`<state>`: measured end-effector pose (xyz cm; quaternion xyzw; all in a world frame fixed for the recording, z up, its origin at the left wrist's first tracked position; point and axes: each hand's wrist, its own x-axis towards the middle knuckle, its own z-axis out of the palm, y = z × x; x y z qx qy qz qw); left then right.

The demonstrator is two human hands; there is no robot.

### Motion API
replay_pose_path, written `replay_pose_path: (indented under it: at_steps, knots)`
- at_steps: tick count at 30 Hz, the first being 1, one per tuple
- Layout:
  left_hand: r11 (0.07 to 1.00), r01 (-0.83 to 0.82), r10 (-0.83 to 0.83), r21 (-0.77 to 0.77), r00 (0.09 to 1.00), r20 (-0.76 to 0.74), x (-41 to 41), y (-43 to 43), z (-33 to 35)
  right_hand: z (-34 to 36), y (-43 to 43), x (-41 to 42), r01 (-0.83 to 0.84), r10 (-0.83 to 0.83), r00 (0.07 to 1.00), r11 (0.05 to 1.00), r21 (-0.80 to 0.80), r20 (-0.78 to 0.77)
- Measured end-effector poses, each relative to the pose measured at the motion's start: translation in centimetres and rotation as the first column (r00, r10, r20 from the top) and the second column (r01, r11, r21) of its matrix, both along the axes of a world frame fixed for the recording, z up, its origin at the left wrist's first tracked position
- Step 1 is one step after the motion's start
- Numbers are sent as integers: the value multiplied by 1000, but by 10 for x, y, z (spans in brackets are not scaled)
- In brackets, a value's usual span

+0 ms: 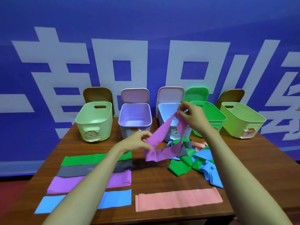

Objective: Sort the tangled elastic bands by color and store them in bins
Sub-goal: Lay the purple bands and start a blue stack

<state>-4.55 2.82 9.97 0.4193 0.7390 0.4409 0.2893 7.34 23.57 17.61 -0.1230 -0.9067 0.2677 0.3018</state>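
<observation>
Tension is kept on a wide purple elastic band [164, 138], which is held up between the two hands above the brown wooden surface [146, 179]. Its upper end is pinched between the thumb and fingertips of the right hand [194, 118], raised in front of the pale blue plastic bin [165, 111]. Lower down, one strand is gripped in the curled fingers of the left hand [138, 141]. The loop is judged to be spread this way so that it can be drawn clear of the tangled heap of green, blue, grey and salmon bands [194, 159] lying just below and to the right. Whether its lower fold is already free of that heap cannot be told.

Separated bands are laid flat on the near left, one colour to a row: a green strip [90, 159], a grey strip [76, 171], a purple stack [65, 184] and a blue strip [116, 198]. A salmon-pink strip [178, 200] lies to their right. The grouping is presumably meant to let each colour be moved as a batch, and the held band would belong with the purple stack.

Along the far edge are also set a pale green bin [94, 122], a lilac bin [134, 120], a bright green bin [211, 117] and a yellow-green bin [240, 120]. Their lids are propped behind them, so the openings are kept ready. Storing is judged not yet begun.
</observation>
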Motion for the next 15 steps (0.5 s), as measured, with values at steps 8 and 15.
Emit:
replay_pose_path:
  at_steps: [8,15]
  knots:
    - [738,-592,643,325,762,-73,5,13,-2,-18,-3,-8,153,-155,981,988,28,119]
    - [761,-571,520,307,821,238,1,16,-10,-23,-7,-15,203,-201,977,979,-30,66]
